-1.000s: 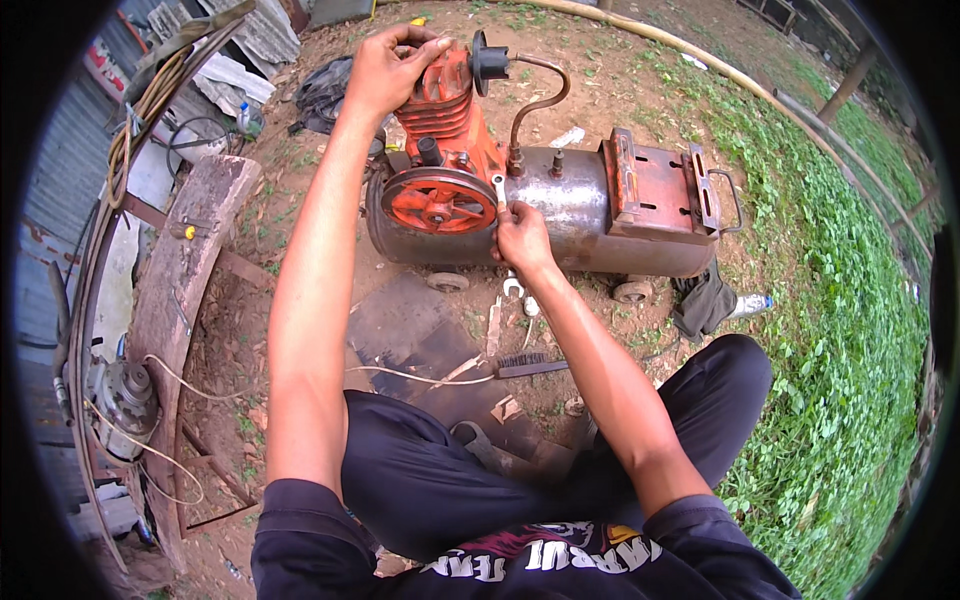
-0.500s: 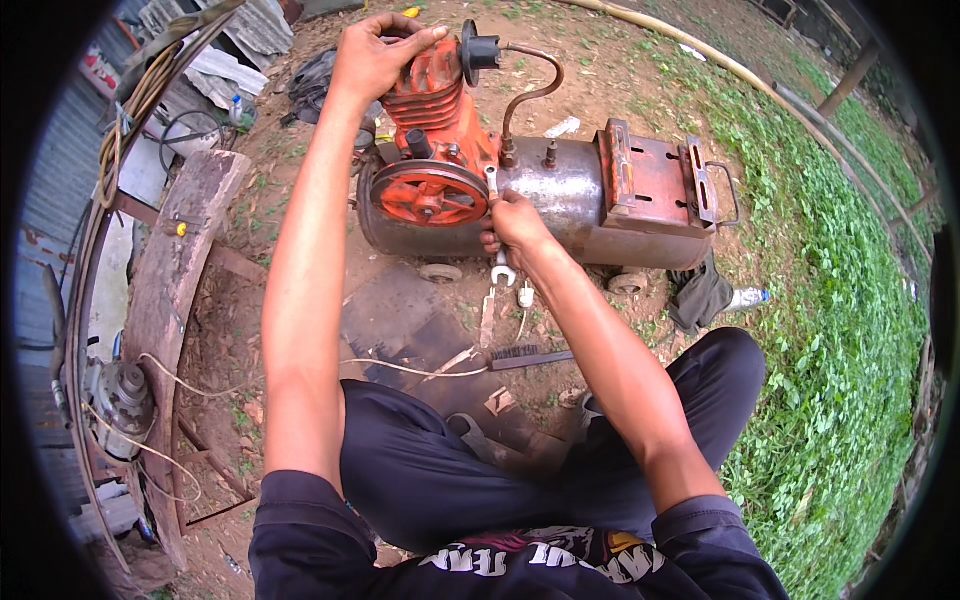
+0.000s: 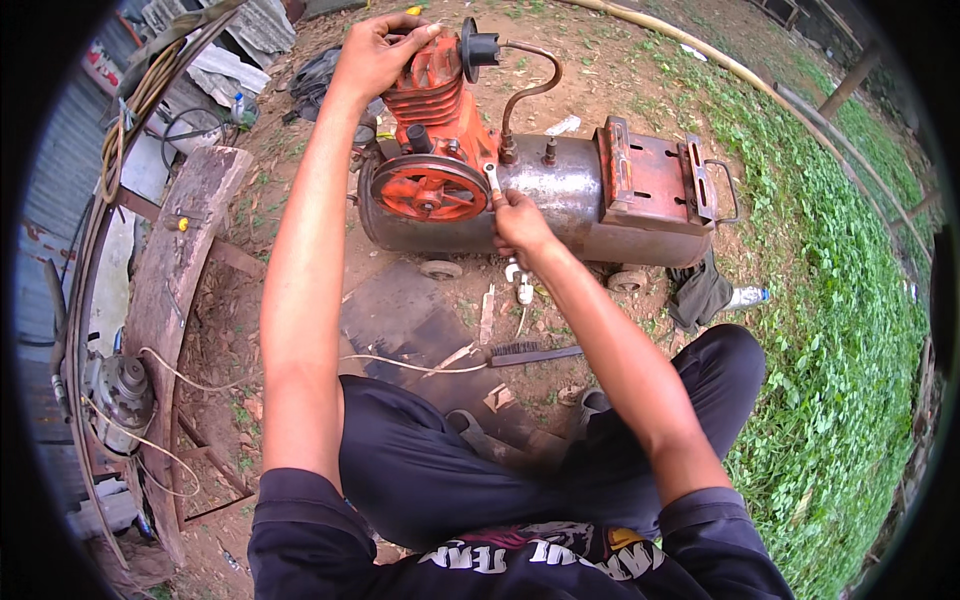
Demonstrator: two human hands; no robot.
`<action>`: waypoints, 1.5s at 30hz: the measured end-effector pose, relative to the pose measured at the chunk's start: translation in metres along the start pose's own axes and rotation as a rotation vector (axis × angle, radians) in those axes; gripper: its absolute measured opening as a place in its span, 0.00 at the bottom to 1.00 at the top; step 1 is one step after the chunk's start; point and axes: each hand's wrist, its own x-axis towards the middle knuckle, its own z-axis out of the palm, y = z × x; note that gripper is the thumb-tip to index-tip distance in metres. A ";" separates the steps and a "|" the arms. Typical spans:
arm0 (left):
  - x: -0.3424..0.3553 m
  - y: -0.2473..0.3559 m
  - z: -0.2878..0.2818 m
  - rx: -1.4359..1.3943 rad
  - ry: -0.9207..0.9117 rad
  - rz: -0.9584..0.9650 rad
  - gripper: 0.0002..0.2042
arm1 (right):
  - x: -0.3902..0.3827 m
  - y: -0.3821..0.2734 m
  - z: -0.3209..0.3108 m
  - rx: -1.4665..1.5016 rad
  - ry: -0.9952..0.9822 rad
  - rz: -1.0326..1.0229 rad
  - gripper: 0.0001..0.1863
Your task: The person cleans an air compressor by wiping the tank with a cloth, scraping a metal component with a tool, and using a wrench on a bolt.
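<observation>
An orange compressor pump (image 3: 435, 108) with cooling fins stands on a worn metal air tank (image 3: 565, 185). My left hand (image 3: 378, 58) is closed over the top of the pump, thumb along its near edge; its fingertips are partly hidden behind the top. In my right hand (image 3: 524, 226) is a combination wrench (image 3: 496, 184), gripped round its shaft. The wrench's ring end lies at the pump's base, just right of the orange pulley wheel (image 3: 430, 190), and its open jaw sticks out below my fist. Whether the ring sits on a bolt I cannot tell.
A bent copper pipe (image 3: 532, 92) joins the pump's black round part to the tank. An orange mounting bracket (image 3: 655, 175) sits on the tank's right. A wire brush (image 3: 530, 355) lies before my legs. At left are a wooden plank (image 3: 175, 260) and a grey motor-like part (image 3: 122, 395).
My right hand has turned the wrench slightly, its lower open end swinging to the right. My left hand keeps its place on the pump top.
</observation>
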 end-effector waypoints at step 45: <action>-0.001 0.001 -0.012 0.026 -0.105 -0.050 0.14 | -0.032 0.214 -0.068 -1.088 0.058 -0.187 0.29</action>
